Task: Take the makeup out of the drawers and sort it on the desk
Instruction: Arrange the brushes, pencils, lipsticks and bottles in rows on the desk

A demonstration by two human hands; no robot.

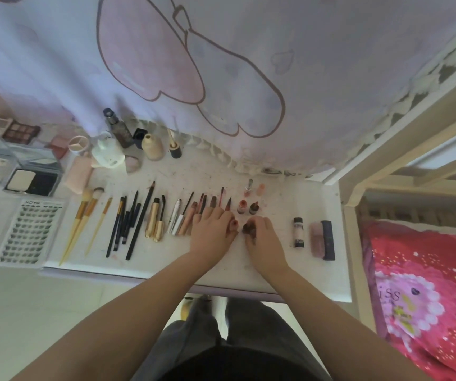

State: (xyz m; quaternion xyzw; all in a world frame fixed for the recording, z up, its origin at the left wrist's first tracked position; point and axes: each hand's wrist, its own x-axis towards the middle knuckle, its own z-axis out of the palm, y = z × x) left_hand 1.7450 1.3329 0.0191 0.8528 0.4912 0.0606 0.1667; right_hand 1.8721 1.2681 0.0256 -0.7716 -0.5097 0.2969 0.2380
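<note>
Small dark item: you hold a little brown-red piece (248,229) at the tips of your right hand (262,237), just right of frame centre; too small and blurred to name, likely a cap or lip product.
Right hand: its fingers curl in and pinch that piece over the desk (221,259).
Left hand: your left hand (213,232) lies beside it, fingers bent, with a reddish item (233,224) at the fingertips; whether it grips it or only steadies it, you cannot tell.
Step in hand: you seem to be adding these to the lip-product group.
How to do it well: set each down parallel to the slim tubes (202,207) just above your left hand, beside the two small bottles (247,208), without nudging them.
Spacing: keep clear of the white tube (298,232) to the right.
Wider layout: brushes (84,215) and dark pencils (128,221) fill the centre left; leave that row alone.
</note>
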